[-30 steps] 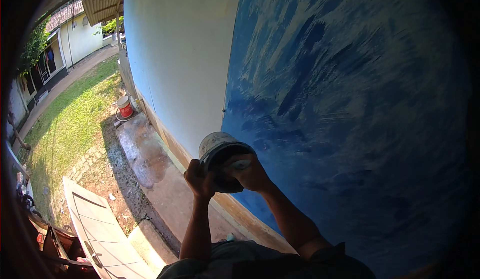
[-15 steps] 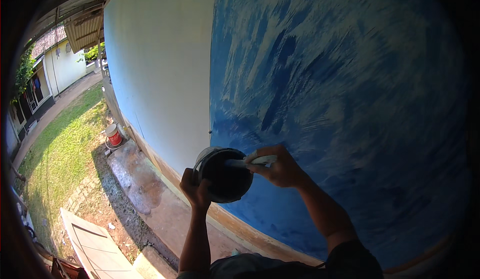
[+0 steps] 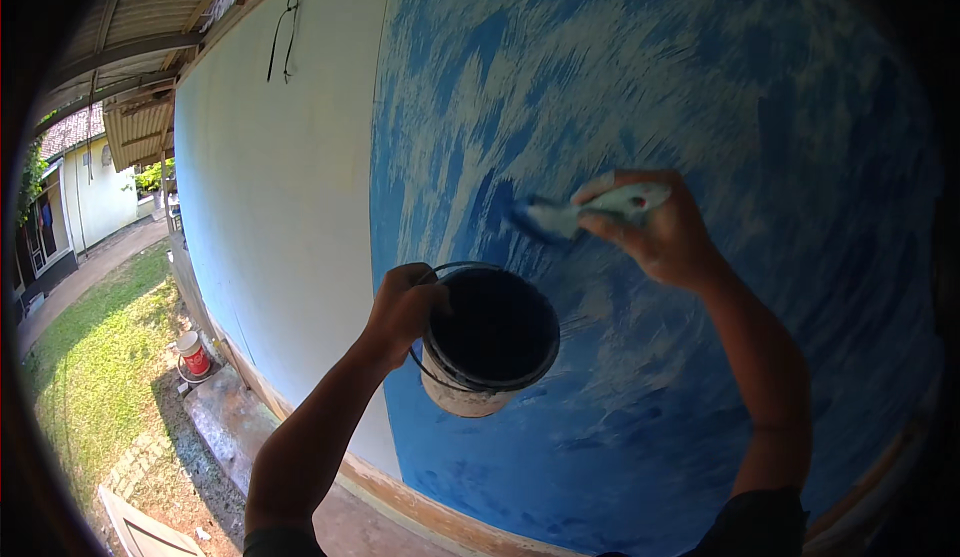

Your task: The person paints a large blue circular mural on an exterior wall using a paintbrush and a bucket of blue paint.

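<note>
My left hand (image 3: 405, 307) grips the rim of a small bucket (image 3: 470, 392), thumb over the edge. The bucket has a pale outside, a dark inside and a thin wire handle. Above and right of it, my right hand (image 3: 665, 232) is closed on the pale handle of a paintbrush (image 3: 560, 219). Dark blue bristles point left, at or very near the wall (image 3: 480, 137); motion blur hides whether they touch. This part of the wall carries streaky blue paint over a pale ground, denser blue lower down.
Left of a straight vertical line, the wall section (image 3: 280, 167) is whitish, with a dark cord (image 3: 288, 37) hanging on it. Below left lie grass (image 3: 100, 327), a red and white bucket (image 3: 193, 355) and a pale wooden panel (image 3: 150, 532). A corrugated roof (image 3: 140, 17) hangs overhead.
The brush has come out of the bucket and moved up and right to the blue wall in my right hand. My left hand and the bucket have shifted slightly right as the view turned.
</note>
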Tool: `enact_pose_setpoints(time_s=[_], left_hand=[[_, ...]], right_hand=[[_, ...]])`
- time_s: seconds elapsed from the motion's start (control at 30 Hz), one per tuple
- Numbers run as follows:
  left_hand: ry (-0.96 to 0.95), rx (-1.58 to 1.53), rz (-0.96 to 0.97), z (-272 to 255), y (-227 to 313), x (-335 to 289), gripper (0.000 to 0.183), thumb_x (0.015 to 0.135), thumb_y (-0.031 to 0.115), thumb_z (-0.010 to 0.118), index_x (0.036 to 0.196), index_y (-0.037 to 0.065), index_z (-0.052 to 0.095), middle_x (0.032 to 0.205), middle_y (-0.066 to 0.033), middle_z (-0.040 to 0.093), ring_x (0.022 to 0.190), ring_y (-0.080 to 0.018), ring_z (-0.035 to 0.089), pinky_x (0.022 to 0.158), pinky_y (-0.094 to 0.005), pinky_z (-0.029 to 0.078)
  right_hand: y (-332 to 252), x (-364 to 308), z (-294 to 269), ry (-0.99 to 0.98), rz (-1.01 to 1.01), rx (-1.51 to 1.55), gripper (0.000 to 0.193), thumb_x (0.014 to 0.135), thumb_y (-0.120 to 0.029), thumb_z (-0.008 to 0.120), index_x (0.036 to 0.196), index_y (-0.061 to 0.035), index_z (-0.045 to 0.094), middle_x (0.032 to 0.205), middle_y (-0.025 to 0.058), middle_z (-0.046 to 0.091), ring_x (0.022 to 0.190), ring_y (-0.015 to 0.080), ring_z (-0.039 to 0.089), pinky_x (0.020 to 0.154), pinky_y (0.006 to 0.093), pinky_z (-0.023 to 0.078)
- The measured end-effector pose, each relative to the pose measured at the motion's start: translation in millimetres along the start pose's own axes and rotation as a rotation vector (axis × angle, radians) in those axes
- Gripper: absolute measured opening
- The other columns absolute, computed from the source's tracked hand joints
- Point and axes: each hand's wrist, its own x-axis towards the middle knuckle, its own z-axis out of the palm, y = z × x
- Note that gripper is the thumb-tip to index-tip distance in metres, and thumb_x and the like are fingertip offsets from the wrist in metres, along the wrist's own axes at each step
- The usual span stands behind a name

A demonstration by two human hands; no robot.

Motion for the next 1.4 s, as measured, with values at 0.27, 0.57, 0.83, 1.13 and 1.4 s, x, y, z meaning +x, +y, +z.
enact_pose_setpoints(time_s=[0.27,0.57,0.83,1.13,1.4], left_hand=[[-0.025,0.062,0.086,38.0,57.7,28.1,0.005,0.072,0.005,0.061,0.074,0.003,0.057,0.066,-0.0029,0.05,0.056,-0.0129,0.046,0.052,-0.0302,0.034],[0.068,0.029,0.088,7.0,41.5,13.0,0.006,0.071,0.003,0.06,0.074,0.003,0.056,0.066,-0.0036,0.051,0.054,-0.0127,0.047,0.05,-0.0278,0.037],[0.17,0.093,0.098,6.3,49.5,-7.6,0.013,0.069,0.001,0.061,0.068,0.005,0.049,0.062,-0.0017,0.045,0.05,-0.0113,0.041,0.045,-0.0285,0.032],[0.326,-0.028,0.135,-21.0,37.6,-29.2,0.01,0.067,0.003,0.061,0.07,0.004,0.051,0.063,-0.0023,0.046,0.052,-0.0127,0.042,0.047,-0.0278,0.032],[0.44,0.063,0.111,-26.9,49.2,-54.4,0.011,0.067,0.004,0.061,0.071,0.005,0.051,0.065,-0.0006,0.044,0.055,-0.0117,0.041,0.05,-0.0272,0.032]], right_hand=[[55.6,78.0,-93.6,0.307,-0.453,-0.991,0.018,0.093,-0.015,0.074,0.104,-0.0007,0.073,0.104,0.018,0.076,0.094,0.0215,0.075,0.066,0.0365,0.063],[13.5,14.5,27.4,-0.256,-0.321,-0.736,0.014,0.09,-0.014,0.075,0.096,-0.0015,0.072,0.082,0.0181,0.074,0.078,0.0264,0.076,0.063,0.0375,0.062],[27.9,103.3,-79.3,0.269,-0.122,-0.696,0.014,0.089,-0.008,0.075,0.103,-0.0045,0.073,0.084,0.0138,0.074,0.076,0.0221,0.075,0.07,0.0363,0.062],[51.8,60.0,35.4,-0.028,-0.651,-1.311,0.02,0.088,-0.021,0.077,0.091,-0.0021,0.072,0.073,0.0085,0.071,0.074,0.0205,0.073,0.063,0.0338,0.06],[49.5,86.0,1.3,-0.101,-0.052,-0.431,0.021,0.099,-0.018,0.067,0.093,0.0021,0.07,0.068,0.014,0.068,0.056,0.0199,0.068,0.055,0.0356,0.056]])
